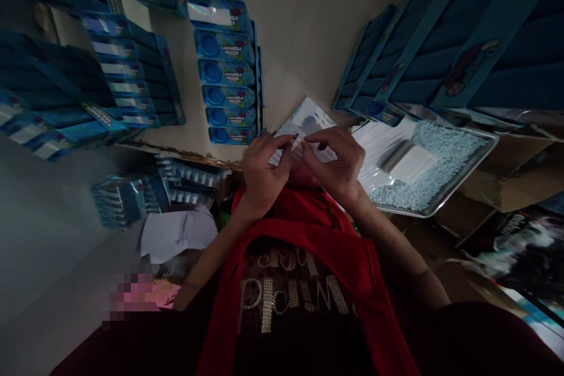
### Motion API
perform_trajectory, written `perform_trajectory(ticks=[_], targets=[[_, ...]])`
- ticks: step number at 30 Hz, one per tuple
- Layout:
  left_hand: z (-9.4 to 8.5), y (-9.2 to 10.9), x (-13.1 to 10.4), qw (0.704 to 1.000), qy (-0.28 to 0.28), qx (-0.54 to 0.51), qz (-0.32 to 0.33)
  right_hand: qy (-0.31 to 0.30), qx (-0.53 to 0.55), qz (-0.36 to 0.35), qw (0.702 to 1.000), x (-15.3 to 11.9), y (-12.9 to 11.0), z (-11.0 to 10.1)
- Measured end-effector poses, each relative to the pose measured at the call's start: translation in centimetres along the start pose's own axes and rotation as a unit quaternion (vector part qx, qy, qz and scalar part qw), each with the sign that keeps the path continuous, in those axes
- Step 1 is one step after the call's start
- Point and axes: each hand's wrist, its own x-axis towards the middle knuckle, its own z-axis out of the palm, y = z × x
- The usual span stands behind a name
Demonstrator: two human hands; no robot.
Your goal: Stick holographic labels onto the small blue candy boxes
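Observation:
My left hand [265, 171] and my right hand [335, 160] are close together at the table's front edge, above my red apron [282, 205]. Thumb and forefinger of my left hand pinch something small and dark. The fingers of my right hand are bent, thumb and forefinger drawn near the same small thing; what they hold is too small to name. Behind and below the hands lies a pale, shiny sheet [311, 117]. To the right is a metal tray [458, 197] of small light-blue pieces [453, 150], with a white plastic container [409, 161] resting on them.
Blue boxes [231, 73] stand stacked at centre left on the table [295, 29]. More blue boxes rise at the far left [127, 70] and right [414, 53]. Below the table edge are packs [118, 200], white paper [178, 232] and an open cardboard box [515, 179].

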Motion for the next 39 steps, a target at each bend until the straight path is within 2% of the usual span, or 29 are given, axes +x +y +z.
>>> perform_trajectory(ticks=[4, 9, 16, 24, 30, 39], targets=[[0.2, -0.1, -0.3, 0.996, 0.006, 0.074, 0.042, 0.018, 0.007, -0.006, 1.0, 0.0, -0.3, 0.2], [0.3, -0.3, -0.7, 0.992, -0.001, 0.111, 0.054, 0.024, 0.033, 0.015, 0.999, 0.0, -0.4, 0.4], [0.1, -0.6, -0.9, 0.995, -0.023, 0.083, 0.048, 0.03, 0.039, 0.031, 0.998, 0.0, -0.3, 0.7], [-0.4, -0.6, -0.8, 0.992, -0.043, 0.114, 0.041, 0.011, 0.074, 0.074, 0.994, 0.3, -0.4, 1.0], [-0.3, -0.5, -0.6, 0.993, -0.046, 0.107, 0.03, -0.011, 0.066, 0.124, 0.99, 0.5, -0.2, 1.3], [0.1, -0.6, -0.4, 0.993, -0.053, 0.107, 0.025, 0.001, 0.098, 0.181, 0.979, 0.1, 0.7, 2.2]])
